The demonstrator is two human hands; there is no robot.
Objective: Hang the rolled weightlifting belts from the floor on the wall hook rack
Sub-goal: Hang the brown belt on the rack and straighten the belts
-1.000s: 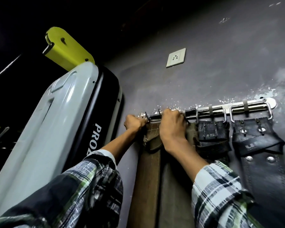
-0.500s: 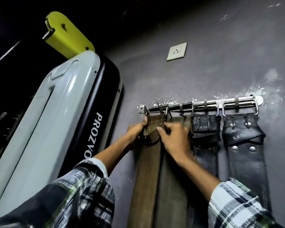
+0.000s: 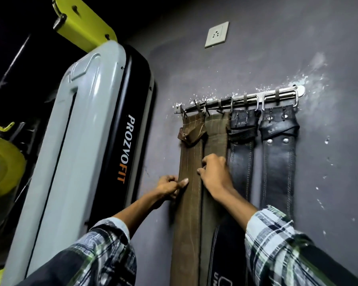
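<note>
A metal hook rack (image 3: 246,98) is fixed to the grey wall. Several belts hang from it side by side: a brown belt (image 3: 189,203) at the far left, an olive one (image 3: 215,137) beside it, then two black leather belts (image 3: 241,153) (image 3: 277,162). My left hand (image 3: 170,185) rests at the brown belt's left edge, thumb on its face. My right hand (image 3: 214,172) lies over the olive belt, fingers curled at the brown belt's right edge. Whether either hand grips the belt is unclear.
A grey and black gym machine housing (image 3: 87,141) marked PROZVOFIT stands close on the left, with a yellow bracket (image 3: 83,23) above it. A white wall socket (image 3: 216,35) sits above the rack. Another dark belt end (image 3: 221,254) hangs low between the belts.
Both hands have slid down from the hooks, along the brown belt to about its middle. The brown belt now hangs from the rack by its buckle.
</note>
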